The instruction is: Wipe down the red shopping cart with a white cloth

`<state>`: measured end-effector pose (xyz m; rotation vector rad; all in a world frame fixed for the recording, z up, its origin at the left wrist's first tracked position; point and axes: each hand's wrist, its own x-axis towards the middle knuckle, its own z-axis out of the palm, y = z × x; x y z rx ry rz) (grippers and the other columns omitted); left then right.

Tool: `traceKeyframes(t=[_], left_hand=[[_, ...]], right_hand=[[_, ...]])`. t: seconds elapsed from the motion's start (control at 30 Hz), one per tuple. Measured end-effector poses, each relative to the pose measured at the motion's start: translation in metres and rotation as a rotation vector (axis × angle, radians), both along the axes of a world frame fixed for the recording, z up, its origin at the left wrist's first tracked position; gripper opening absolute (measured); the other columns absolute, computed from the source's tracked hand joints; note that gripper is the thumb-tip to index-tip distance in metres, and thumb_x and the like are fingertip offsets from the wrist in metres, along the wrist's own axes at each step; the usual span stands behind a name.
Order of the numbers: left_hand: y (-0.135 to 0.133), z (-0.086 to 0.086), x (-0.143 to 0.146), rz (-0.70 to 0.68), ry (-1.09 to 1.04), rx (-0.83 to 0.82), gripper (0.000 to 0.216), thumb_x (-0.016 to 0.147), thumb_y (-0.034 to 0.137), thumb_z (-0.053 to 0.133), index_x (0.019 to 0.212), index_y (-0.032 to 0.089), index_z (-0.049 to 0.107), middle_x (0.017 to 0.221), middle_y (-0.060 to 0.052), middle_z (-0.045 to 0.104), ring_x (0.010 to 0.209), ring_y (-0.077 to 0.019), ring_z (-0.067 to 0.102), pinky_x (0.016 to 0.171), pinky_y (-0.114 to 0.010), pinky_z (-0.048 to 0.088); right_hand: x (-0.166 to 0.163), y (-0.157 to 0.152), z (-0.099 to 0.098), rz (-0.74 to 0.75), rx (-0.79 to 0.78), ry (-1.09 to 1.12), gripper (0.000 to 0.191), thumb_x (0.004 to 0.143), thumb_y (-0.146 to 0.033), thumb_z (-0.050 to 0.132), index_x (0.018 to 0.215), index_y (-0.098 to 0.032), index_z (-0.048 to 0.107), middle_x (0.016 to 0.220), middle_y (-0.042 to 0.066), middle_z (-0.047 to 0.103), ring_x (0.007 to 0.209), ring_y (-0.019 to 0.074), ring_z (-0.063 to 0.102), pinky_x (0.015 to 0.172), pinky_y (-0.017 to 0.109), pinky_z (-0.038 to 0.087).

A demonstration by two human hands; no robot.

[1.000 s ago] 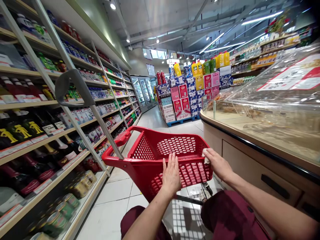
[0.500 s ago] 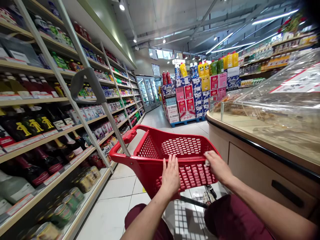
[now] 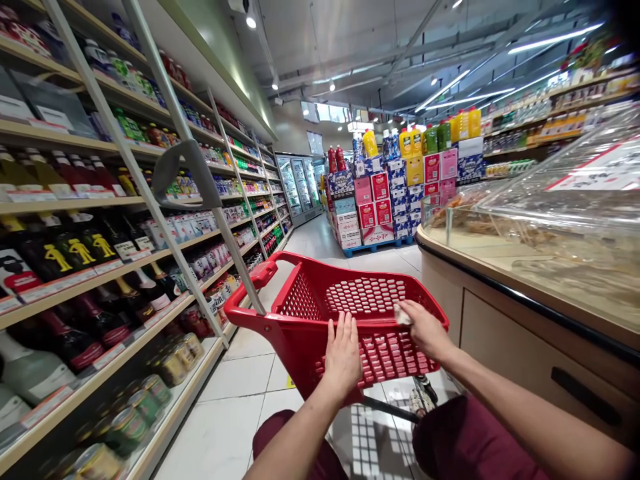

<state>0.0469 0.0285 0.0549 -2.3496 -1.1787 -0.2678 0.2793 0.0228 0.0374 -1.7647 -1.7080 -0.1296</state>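
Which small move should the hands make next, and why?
Perhaps slide the right hand, with its white wad, slightly along the red basket's near rim toward the left hand: the wad is pinched at that rim, the left hand appears flat against the basket's near side, and nothing visible blocks the rim between them.

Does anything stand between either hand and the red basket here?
Only a white wad, pinched in the right hand at the near rim of the basket. Nothing visible stands between the left hand and the basket's near side.
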Motion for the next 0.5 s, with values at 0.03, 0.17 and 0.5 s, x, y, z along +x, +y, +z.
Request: traceKeyframes(t=[0.03,0.17,0.5], left_hand=[[0.0,-0.001,0.001,-0.003,0.004,0.005,0.061,0.079,0.025,0.038,0.136,0.006,0.025,0.143,-0.014,0.027,0.134,-0.0255,0.014,0.107,-0.047,0.016],[0.0,0.0,-0.001,-0.05,0.033,0.009,0.062,0.079,0.024,0.038,0.137,0.007,0.023,0.143,-0.012,0.027,0.134,-0.0232,0.015,0.108,-0.044,0.017],[-0.003,-0.006,-0.017,0.009,-0.053,0.065,0.067,0.075,0.018,0.04,0.137,0.006,0.021,0.145,-0.013,0.022,0.135,-0.0254,0.009,0.108,-0.048,0.016]], right_hand=[[-0.013,0.002,0.004,0.063,0.022,-0.005,0.06,0.068,0.001,0.03,0.122,-0.016,0.052,0.13,0.008,0.047,0.118,0.0186,0.046,0.097,0.034,0.04],[-0.041,0.001,0.009,0.22,-0.034,-0.121,0.05,0.076,-0.011,0.038,0.123,-0.018,0.05,0.131,0.01,0.046,0.122,0.0223,0.04,0.099,0.044,0.035],[-0.01,-0.002,-0.01,-0.037,-0.058,-0.177,0.041,0.089,-0.029,0.027,0.12,-0.017,0.053,0.124,0.013,0.053,0.114,0.0242,0.049,0.096,0.05,0.035]])
